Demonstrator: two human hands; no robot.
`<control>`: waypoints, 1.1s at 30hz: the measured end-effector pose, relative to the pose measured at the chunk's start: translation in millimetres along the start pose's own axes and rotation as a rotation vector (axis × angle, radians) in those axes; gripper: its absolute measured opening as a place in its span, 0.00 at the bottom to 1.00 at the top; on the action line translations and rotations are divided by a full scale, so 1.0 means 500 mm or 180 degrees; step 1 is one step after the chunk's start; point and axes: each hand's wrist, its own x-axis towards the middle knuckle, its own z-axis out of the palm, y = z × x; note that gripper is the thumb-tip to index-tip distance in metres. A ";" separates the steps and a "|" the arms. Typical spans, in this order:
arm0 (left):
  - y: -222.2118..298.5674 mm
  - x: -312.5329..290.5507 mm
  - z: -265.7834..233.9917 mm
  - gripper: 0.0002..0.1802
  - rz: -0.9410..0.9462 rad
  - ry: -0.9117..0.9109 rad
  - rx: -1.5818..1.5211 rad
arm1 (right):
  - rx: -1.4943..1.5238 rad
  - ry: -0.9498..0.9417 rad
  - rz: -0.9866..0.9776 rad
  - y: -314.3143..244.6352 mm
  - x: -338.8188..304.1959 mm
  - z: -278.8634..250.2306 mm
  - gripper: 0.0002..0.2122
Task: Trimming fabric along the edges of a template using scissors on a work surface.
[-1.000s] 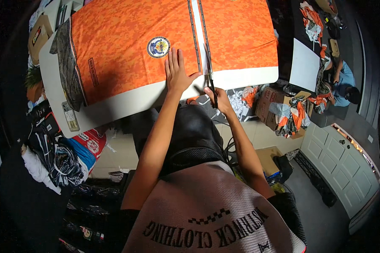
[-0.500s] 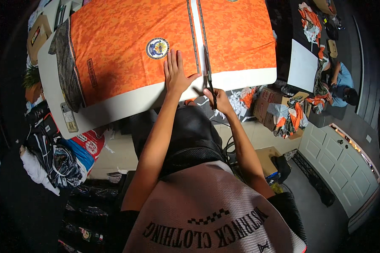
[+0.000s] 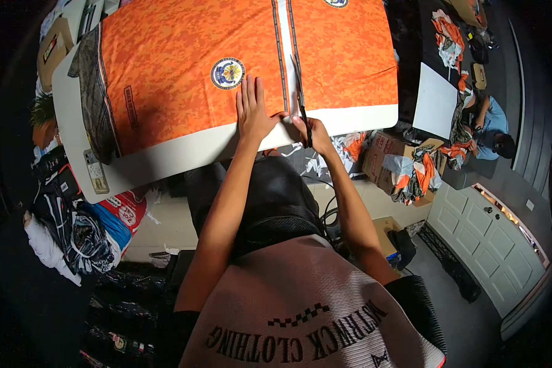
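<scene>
Orange camouflage-patterned fabric (image 3: 165, 73) lies spread over a white table (image 3: 159, 161). A white strip (image 3: 283, 37) with dark-edged borders runs through it, away from me. My left hand (image 3: 256, 118) rests flat on the fabric left of this strip, fingers stretched out just below a round emblem (image 3: 227, 73). My right hand (image 3: 316, 134) grips black scissors (image 3: 300, 98) by the handles at the table's near edge. The blades point away from me, along the strip's right border. The right thumb is close to the left thumb.
Dark grey fabric (image 3: 92, 92) and a phone (image 3: 95, 172) lie at the table's left end. A cardboard box (image 3: 383, 156) with fabric scraps (image 3: 418, 178) stands at right, near white scraps on the floor. Farther right, a person in blue (image 3: 494, 126) sits near a white panel (image 3: 435, 98).
My right hand and the scissors have moved a little farther forward along the strip's border. My left hand stays flat at about the same place on the fabric. The whole view has shifted slightly.
</scene>
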 end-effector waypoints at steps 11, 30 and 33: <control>0.003 0.001 0.000 0.65 0.0010 -0.0135 0.0022 | -0.0220 0.0139 -0.0159 0.012 0.006 0.001 0.21; 0.002 0.001 0.000 0.63 0.0040 -0.0149 -0.0009 | 0.0019 0.0113 -0.0046 0.013 0.030 -0.001 0.25; -0.002 0.001 0.001 0.63 0.0040 -0.0160 0.0030 | -0.0078 0.0102 -0.0069 -0.001 0.057 -0.004 0.25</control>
